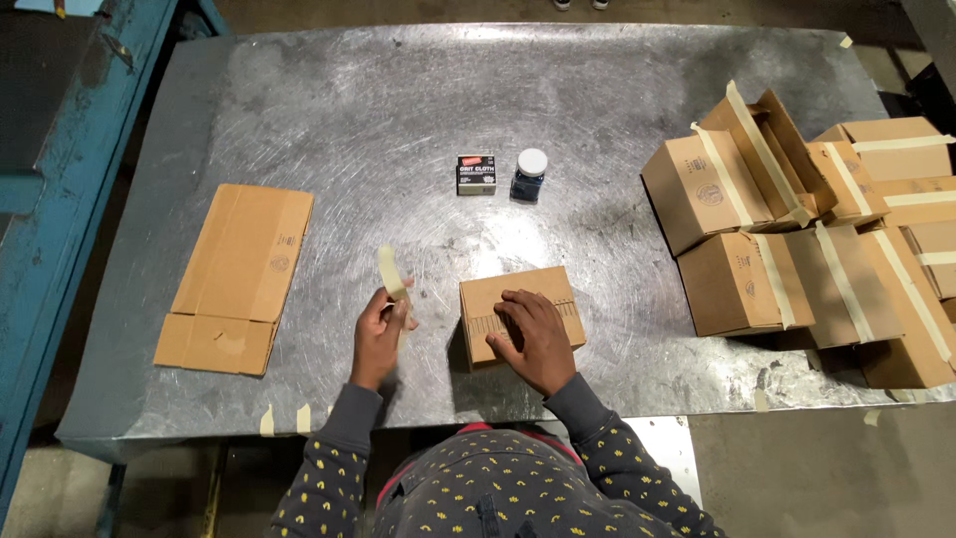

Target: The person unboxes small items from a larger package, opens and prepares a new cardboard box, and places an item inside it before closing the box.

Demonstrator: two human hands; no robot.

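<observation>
A person seen from above stands at a scuffed metal bench (398,130); the right hand (536,339) presses flat, fingers spread, on a small cardboard box (518,311) just before them, while the left hand (380,334) pinches a strip of masking tape (391,271) just left of it. That box shows no tape yet. A stack of taped boxes (807,239) sits at the right, one flattened carton (239,274) lies unfolded at the left, and a small dark box (476,173) and a white-capped jar (529,174) stand mid-bench.
</observation>
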